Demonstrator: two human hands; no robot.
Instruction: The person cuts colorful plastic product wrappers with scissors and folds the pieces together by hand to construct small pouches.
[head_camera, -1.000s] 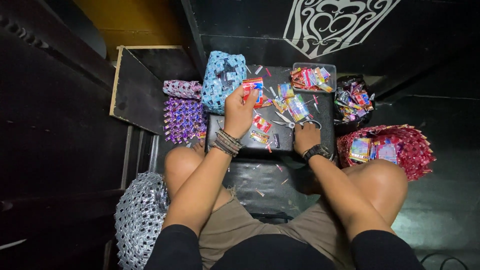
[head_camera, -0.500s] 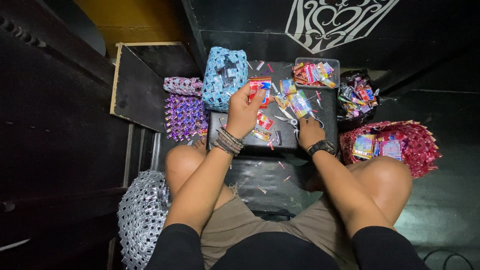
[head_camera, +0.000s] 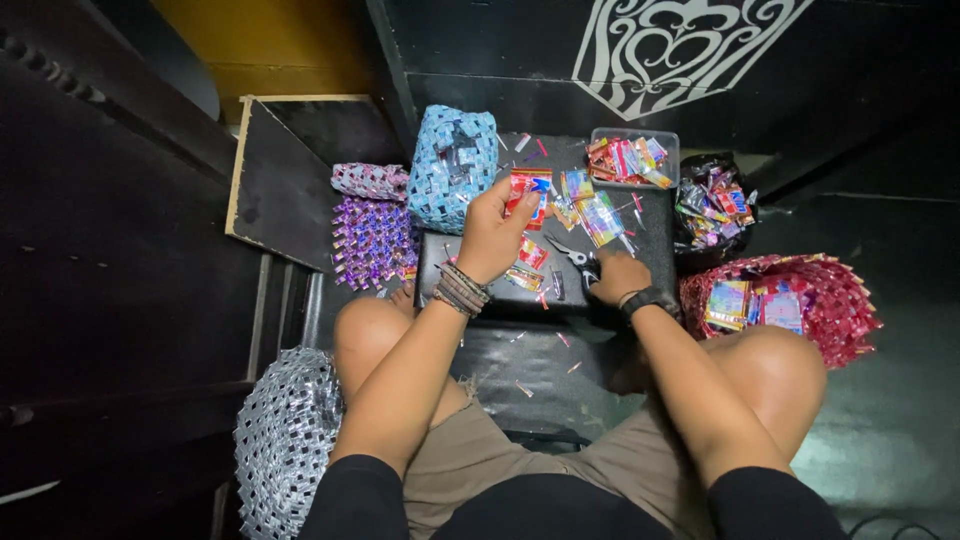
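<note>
Two hands at desk (head_camera: 655, 215): left hand (head_camera: 492, 235) pinches red wrapper (head_camera: 527, 190), thin, crinkly, slippery; hold by edge. Right hand (head_camera: 618, 276) closes on scissors (head_camera: 575, 256).

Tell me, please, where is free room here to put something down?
Free: the dark board left of the purple woven piece, and the floor strip between the knees. Crowded: the black tray, covered by wrappers, scissors, left hand and right hand.

Your left hand (head_camera: 492, 232) pinches a red wrapper (head_camera: 527, 190) above the black desk (head_camera: 655, 225). Your right hand (head_camera: 618, 276) rests on scissors (head_camera: 575, 258) at the desk's six o'clock edge. A blue woven bag (head_camera: 450, 165) stands at ten o'clock, a clear tray (head_camera: 632, 158) of wrappers at one o'clock.
</note>
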